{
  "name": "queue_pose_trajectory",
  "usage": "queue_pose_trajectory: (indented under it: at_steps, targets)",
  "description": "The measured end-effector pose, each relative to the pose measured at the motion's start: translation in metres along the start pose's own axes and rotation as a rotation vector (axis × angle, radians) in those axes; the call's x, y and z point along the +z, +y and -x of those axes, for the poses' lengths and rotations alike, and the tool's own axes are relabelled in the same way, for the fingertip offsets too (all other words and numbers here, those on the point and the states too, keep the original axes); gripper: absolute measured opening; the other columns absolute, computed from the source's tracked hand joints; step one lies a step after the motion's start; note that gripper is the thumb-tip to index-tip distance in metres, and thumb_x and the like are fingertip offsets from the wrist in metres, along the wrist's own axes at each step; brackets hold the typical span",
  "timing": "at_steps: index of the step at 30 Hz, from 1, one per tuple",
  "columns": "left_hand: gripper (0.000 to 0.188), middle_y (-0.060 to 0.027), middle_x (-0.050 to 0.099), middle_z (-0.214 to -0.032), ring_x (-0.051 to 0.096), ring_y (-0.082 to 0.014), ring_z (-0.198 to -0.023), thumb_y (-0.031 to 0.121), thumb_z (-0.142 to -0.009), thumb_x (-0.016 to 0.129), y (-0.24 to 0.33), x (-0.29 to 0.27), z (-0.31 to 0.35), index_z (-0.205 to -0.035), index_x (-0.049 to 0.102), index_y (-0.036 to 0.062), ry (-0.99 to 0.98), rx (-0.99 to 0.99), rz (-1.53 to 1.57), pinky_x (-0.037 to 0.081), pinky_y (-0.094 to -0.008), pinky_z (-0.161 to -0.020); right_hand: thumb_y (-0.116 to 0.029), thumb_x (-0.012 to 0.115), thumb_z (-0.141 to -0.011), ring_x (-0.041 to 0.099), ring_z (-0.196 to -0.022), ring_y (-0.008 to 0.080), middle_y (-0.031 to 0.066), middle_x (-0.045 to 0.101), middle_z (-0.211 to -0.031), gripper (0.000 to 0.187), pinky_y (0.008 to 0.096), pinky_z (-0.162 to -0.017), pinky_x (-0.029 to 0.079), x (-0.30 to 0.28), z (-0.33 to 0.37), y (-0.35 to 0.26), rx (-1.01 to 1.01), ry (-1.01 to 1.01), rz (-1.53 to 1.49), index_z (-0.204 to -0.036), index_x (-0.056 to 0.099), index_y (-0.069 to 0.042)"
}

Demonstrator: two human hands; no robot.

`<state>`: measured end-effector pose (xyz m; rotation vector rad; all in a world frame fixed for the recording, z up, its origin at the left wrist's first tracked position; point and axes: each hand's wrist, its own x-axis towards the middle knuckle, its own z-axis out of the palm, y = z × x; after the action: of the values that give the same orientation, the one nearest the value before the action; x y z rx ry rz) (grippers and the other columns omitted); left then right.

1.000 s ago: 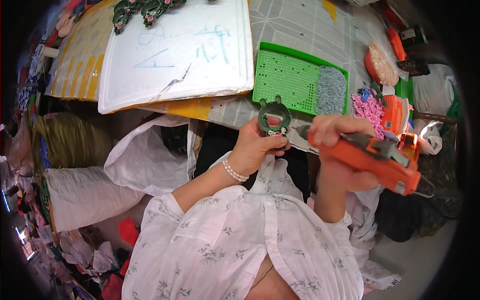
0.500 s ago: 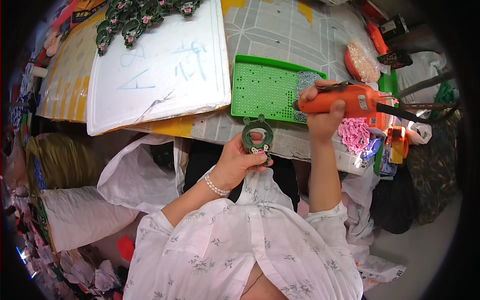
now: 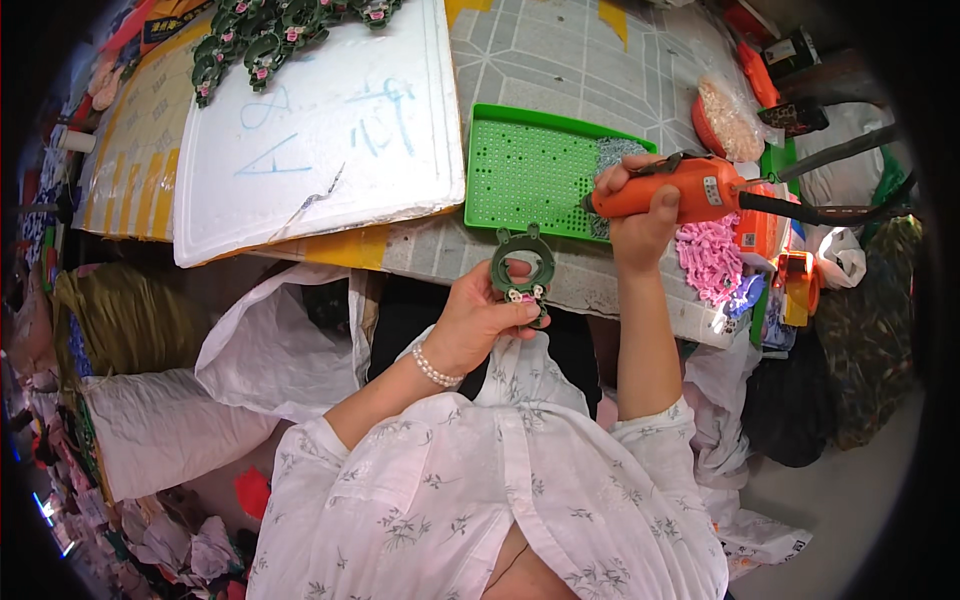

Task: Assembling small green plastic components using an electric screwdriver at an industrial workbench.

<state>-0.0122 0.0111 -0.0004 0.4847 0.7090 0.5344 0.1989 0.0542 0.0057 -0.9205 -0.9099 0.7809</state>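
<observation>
My left hand (image 3: pixel 478 318) grips a dark green ring-shaped plastic part (image 3: pixel 497 272) by its lower end, thumb across a small pink and white piece on it. Two small lugs stick up from the ring's top. In my right hand (image 3: pixel 643 225) is an orange electric screwdriver (image 3: pixel 672 190), its black tip pointing left over the right end of a green perforated tray (image 3: pixel 530 112). Small grey screws (image 3: pixel 615 153) are heaped at that end; the screwdriver and hand hide part of them.
Several finished-looking green parts (image 3: pixel 265 50) lie on a white board (image 3: pixel 330 190) at the left. Right of the tray are pink pieces (image 3: pixel 710 262), a red bowl of pale pieces (image 3: pixel 725 120) and an orange tape dispenser (image 3: pixel 797 285). A black cable (image 3: pixel 830 213) trails right from the screwdriver.
My left hand and the green ring part have shifted slightly right and up. The screwdriver has moved a little left and upward, still over the screws' end of the tray.
</observation>
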Motion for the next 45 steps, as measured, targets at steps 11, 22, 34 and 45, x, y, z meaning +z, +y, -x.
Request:
queue_pose_trajectory:
  at_steps: [11, 22, 34, 45]
  targets:
    - [0.037, -0.0107, 0.061, -0.102, 0.065, -0.0205, -0.076, -0.003, -0.078, 0.062, 0.0, 0.002, 0.0, -0.111, 0.047, 0.0032, 0.094, 0.011, 0.012, 0.053, -0.0249, -0.059, -0.074, 0.048, -0.072, 0.051, -0.07, 0.0202, 0.0066, 0.052, -0.076, 0.082, 0.0396, -0.074, 0.042, 0.013, 0.012, -0.037, -0.052, -0.064, -0.047, -0.105, 0.048, 0.0]
    - [0.043, -0.0095, 0.061, -0.09, 0.065, -0.0181, -0.073, -0.002, -0.077, 0.064, 0.005, 0.013, -0.004, -0.113, 0.041, 0.0005, 0.09, 0.056, -0.006, 0.054, -0.0253, -0.057, -0.071, 0.061, -0.065, 0.054, -0.075, 0.0224, 0.0083, 0.055, -0.083, 0.085, 0.0385, -0.074, 0.043, 0.051, 0.051, -0.08, -0.048, -0.42, -0.385, -0.109, 0.047, 0.0]
    - [0.041, -0.004, 0.059, -0.095, 0.063, -0.0129, -0.079, 0.006, -0.079, 0.067, 0.003, 0.012, -0.001, -0.114, 0.045, 0.0054, 0.08, 0.065, -0.038, 0.055, -0.0247, -0.062, -0.071, 0.059, -0.067, 0.053, -0.075, 0.0206, 0.007, 0.055, -0.081, 0.083, 0.0368, -0.073, 0.042, 0.054, 0.063, -0.063, 0.022, -0.398, -0.358, -0.109, 0.048, 0.0]
    - [0.035, -0.0044, 0.059, -0.088, 0.061, -0.012, -0.073, 0.002, -0.078, 0.065, -0.01, 0.013, -0.005, -0.107, 0.046, 0.0041, 0.143, 0.178, -0.023, 0.052, -0.0239, -0.057, -0.067, 0.064, -0.066, 0.054, -0.072, 0.0217, 0.0082, 0.055, -0.08, 0.077, 0.0357, -0.066, 0.045, 0.055, 0.066, -0.051, -0.057, -0.451, -0.31, -0.102, 0.051, 0.0]
